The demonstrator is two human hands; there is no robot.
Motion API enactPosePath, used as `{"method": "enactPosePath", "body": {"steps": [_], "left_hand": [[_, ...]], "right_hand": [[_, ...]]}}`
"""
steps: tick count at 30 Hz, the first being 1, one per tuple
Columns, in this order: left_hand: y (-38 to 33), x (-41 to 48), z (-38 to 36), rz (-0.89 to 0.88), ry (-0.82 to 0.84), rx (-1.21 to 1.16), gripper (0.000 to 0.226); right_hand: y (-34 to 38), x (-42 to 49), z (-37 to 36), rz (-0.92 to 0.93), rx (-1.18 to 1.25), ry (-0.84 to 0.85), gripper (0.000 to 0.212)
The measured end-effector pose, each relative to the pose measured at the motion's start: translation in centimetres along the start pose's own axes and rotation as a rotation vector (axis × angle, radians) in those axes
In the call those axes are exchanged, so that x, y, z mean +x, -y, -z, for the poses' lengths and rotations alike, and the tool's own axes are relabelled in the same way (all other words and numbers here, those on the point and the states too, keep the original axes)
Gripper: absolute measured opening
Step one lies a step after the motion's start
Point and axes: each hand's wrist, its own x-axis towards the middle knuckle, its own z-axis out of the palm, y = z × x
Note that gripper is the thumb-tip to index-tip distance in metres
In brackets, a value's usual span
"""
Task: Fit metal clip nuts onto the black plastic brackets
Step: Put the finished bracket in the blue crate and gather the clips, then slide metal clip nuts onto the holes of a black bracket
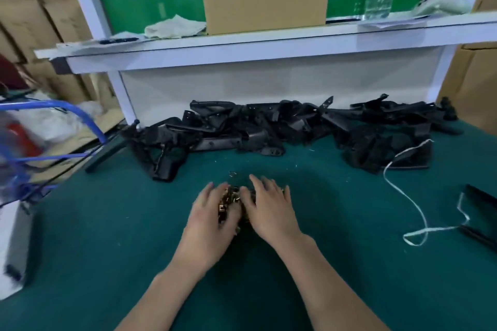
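1. The clip nuts (229, 200) lie in a small brass-coloured heap on the green table (107, 236), about midway between its left and right edges and nearer the front edge than the back.
2. The left grip (212, 215) and right grip (270, 209) flank the heap, palms down, and both touch it. Both are wide, with fingers fairly straight and loosely cupped. Neither is pinching a single nut as far as the blur allows me to see.
3. My judgement is that the two grips bracket the heap to corral loose nuts into one spot, so that singles are easy to pick without chasing them over the cloth.
4. The black brackets (242, 126) are banked along the table's back edge, under the white shelf (242, 45). A second clump (387, 150) sits toward the back right corner. That likely keeps stock within reach while leaving working room in front.
5. Most brackets lie with their long axis roughly parallel to the back edge, though several jut up or cross at angles.
6. The heap of nuts is longer front to back than side to side. Which way any one nut's open mouth points is too small and blurred to tell.
7. A white string (414, 204) loops toward the right edge, well apart from the nuts.
8. No nut sits on a bracket yet, so fitting appears not to have started.
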Motion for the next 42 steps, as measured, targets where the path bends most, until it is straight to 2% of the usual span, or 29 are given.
{"method": "enactPosePath", "body": {"steps": [1,3,4,7,9,13,18,22,25,28,31,32,34,36,38,42], "left_hand": [[0.7,0.9,0.5,0.029,-0.112,-0.040,0.049],[2.2,3.0,1.6,0.127,-0.307,0.089,0.045],[3.0,4.1,2.1,0.196,-0.347,0.155,0.045],[4.9,6.9,2.8,0.389,-0.285,0.211,0.045],[5.6,8.0,2.6,0.429,-0.251,0.221,0.045],[6.1,8.5,2.3,0.347,-0.397,0.207,0.039],[5.8,7.7,2.9,0.111,-0.623,0.074,0.030],[3.6,8.2,3.6,0.033,-0.714,-0.287,0.015],[1.1,8.7,3.9,0.045,-0.666,-0.562,0.026],[-1.5,8.6,3.7,0.068,-0.495,-0.772,0.039],[-3.5,7.6,2.4,-0.016,-0.280,-0.775,0.036],[-4.0,7.1,1.7,-0.058,-0.226,-0.729,0.033],[-4.7,6.1,0.3,-0.127,-0.143,-0.650,0.034],[-4.8,5.5,-0.7,-0.143,-0.107,-0.613,0.038],[-4.1,5.4,-0.6,-0.147,-0.085,-0.666,0.039],[-3.0,5.2,0.2,-0.366,-0.093,-0.545,0.044]], "right_hand": [[0.2,0.5,-0.3,0.039,-0.018,0.018,0.062],[0.3,1.0,-0.6,0.108,-0.061,0.068,0.065],[0.3,1.1,-0.7,0.133,-0.065,0.084,0.066],[0.1,1.0,-0.5,0.188,-0.020,0.090,0.062],[0.1,0.9,-0.3,0.211,0.024,0.079,0.055],[-0.2,1.2,0.1,0.189,0.157,0.017,0.041],[-0.8,1.3,0.4,0.089,0.467,-0.011,0.041],[-1.2,1.5,1.3,-0.023,0.739,-0.109,0.037],[-1.4,1.7,2.2,-0.116,0.959,-0.225,0.030],[-1.8,2.2,3.4,-0.219,1.261,-0.241,0.032],[-2.7,2.8,4.2,-0.350,1.781,-0.086,0.053],[-3.0,2.7,4.3,-0.343,1.944,-0.019,0.060],[-3.6,2.1,4.4,-0.214,2.196,0.122,0.065],[-4.1,1.7,4.7,-0.111,2.238,0.224,0.061],[-4.4,1.5,5.4,-0.076,2.163,0.275,0.056],[-4.6,1.4,6.5,-0.127,1.846,0.294,0.052]]}}
